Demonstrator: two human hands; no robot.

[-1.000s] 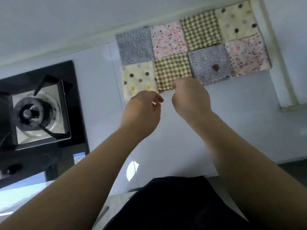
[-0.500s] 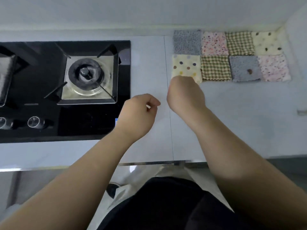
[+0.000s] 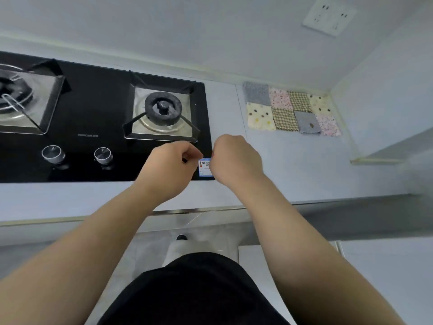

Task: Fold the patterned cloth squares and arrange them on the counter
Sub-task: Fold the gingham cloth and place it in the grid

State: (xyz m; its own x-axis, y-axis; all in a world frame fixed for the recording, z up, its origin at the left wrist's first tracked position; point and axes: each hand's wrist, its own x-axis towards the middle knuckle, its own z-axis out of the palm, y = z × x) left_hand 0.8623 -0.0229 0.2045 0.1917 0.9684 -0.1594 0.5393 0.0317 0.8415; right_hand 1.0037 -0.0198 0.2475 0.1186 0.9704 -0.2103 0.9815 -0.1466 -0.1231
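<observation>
Left hand (image 3: pixel 173 171) curled tight, thumb to forefinger, nothing in it. Right hand (image 3: pixel 235 160) shows its back, fingers tucked under; cannot tell if it pinches anything. Both hover close together over the stove (image 3: pixel 100 109) front corner. Cloth squares (image 3: pixel 291 110) lie well beyond and right of the right hand, edge-to-edge in two rows at the counter (image 3: pixel 304 165) back corner. Probably the tidy final layout.

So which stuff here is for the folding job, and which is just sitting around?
For the job:
eight patterned cloth squares, laid in two rows
pale grey counter

Just lying about:
black glass gas hob
two silver round knobs
white wall socket
blue-and-white sticker
</observation>
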